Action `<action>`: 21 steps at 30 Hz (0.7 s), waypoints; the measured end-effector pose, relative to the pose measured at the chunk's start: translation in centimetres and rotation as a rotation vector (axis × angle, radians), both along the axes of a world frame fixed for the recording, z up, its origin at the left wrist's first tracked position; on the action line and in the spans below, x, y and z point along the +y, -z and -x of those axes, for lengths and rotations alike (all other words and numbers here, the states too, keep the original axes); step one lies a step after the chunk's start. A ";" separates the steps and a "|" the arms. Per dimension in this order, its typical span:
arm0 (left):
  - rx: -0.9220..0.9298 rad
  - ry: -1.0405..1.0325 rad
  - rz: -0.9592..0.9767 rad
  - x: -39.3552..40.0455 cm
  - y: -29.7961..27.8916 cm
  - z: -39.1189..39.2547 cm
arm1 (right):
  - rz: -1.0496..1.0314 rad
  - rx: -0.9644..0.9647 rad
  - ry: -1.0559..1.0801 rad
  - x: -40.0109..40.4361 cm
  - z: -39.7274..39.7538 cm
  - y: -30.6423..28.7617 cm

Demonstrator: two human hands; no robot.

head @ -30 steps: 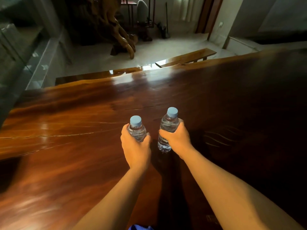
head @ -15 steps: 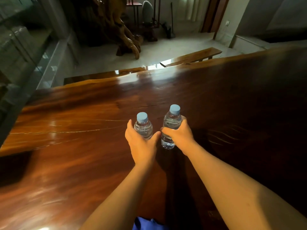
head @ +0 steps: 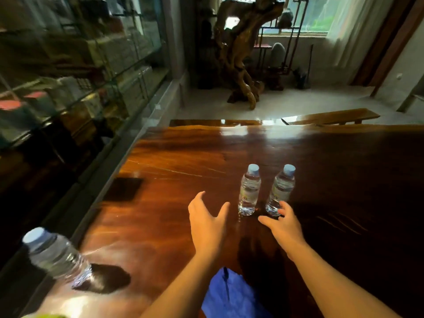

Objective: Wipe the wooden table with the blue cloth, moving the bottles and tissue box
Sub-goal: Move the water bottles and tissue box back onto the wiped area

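Both hands (head: 207, 222) released bottles (head: 249, 191), fingers spread

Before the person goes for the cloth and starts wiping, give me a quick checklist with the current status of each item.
1. Left hand free: ok, open, holding nothing.
2. Right hand free: ok, open, though its fingers are right by the right bottle's base.
3. Left bottle and right bottle standing upright: ok.
4. Blue cloth within reach: ok, at the near edge between the arms.
5. Table cleared: not ok, a third bottle stands near the left edge.
6. Tissue box moved: cannot tell, not in view.
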State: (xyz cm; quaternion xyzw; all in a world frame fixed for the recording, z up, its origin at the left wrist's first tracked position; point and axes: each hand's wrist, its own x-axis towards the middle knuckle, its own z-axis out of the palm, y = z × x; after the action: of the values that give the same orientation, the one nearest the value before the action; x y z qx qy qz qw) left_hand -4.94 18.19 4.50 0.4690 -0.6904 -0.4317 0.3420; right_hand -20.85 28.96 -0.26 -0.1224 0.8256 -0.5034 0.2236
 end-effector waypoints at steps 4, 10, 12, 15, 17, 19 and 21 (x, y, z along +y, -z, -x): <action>-0.040 -0.072 0.033 2.1 -0.4 -7.4 | 0.035 -0.036 -0.224 -2.5 -6.4 -1.1; -0.115 -0.270 0.059 2.8 0.3 -19.9 | 0.056 -0.039 -0.569 -8.4 -17.5 -2.5; -0.160 -0.371 0.047 2.6 1.0 -24.5 | 0.053 -0.058 -0.683 -10.3 -21.1 -2.9; -0.243 -0.542 0.018 2.0 2.3 -31.6 | 0.074 -0.043 -0.804 -13.3 -26.1 -3.0; -0.363 -0.617 0.005 1.3 3.2 -35.3 | 0.078 -0.024 -0.858 -15.0 -28.7 -2.9; -0.471 -0.644 0.009 0.6 4.2 -38.0 | 0.079 -0.010 -0.904 -16.6 -30.8 -2.5; -0.547 -0.620 -0.001 -0.2 5.0 -39.5 | 0.086 -0.004 -0.925 -17.8 -32.1 -2.0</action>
State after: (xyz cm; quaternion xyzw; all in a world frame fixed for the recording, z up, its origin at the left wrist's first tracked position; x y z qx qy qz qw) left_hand 34.56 18.01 -0.54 0.7524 -0.5817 -0.1681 0.2593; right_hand 11.29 11.12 1.78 -0.4859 0.6622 -0.3851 0.4209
